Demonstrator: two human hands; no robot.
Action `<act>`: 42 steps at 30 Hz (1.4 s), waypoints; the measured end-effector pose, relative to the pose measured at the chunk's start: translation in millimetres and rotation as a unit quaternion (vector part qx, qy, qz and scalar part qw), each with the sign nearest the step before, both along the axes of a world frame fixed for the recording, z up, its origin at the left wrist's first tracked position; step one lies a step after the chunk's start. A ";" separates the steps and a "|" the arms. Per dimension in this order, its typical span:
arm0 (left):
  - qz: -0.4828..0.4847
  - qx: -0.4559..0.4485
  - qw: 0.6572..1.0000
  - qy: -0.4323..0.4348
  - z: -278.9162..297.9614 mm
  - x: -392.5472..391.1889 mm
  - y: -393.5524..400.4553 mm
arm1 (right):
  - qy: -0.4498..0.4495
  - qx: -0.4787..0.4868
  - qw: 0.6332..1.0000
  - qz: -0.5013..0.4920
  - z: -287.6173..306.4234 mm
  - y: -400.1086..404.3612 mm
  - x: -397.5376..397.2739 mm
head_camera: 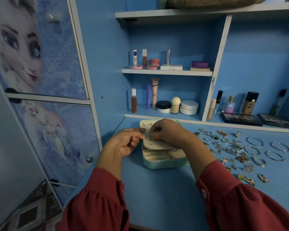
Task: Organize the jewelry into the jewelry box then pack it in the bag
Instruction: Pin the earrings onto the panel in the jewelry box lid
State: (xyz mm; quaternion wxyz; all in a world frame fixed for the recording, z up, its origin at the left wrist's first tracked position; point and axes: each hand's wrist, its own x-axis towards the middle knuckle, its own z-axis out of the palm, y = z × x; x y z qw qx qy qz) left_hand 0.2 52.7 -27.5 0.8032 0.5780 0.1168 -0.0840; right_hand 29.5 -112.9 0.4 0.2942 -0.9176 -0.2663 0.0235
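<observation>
Both hands, left hand (123,144) and right hand (167,134), on cream insert (155,144) over open jewelry box (163,161).

Blue desk (157,189) carries jewelry box (162,161), loose jewelry (232,150), bangles (254,141).

I'm at home, in a bedroom at a blue dressing desk (157,189). Its shelves (167,72) hold my makeup: lip balm, foundation bottles (249,102), powder jars (188,107), eyeshadow palettes (240,119). Beside it a wardrobe door (35,47) carries a cartoon princess picture.
</observation>
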 end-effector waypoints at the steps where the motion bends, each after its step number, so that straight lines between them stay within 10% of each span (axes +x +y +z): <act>1: 0.000 0.002 1.000 -0.001 0.1 -0.3 -0.1 | 0.003 -0.001 1.000 0.002 1.4 0.2 -0.5; 17: -0.008 0.045 0.999 -0.011 2.3 -2.7 -0.9 | -0.015 -0.037 0.998 0.041 18.5 -19.1 0.3; 30: 0.024 -0.038 0.997 -0.064 4.4 0.5 -7.6 | 0.041 0.053 0.991 -0.119 0.8 -148.8 -6.7; 42: 0.175 0.197 0.943 -0.204 -12.5 19.6 -26.5 | 0.080 -0.098 0.987 -0.098 -2.3 -145.3 -13.7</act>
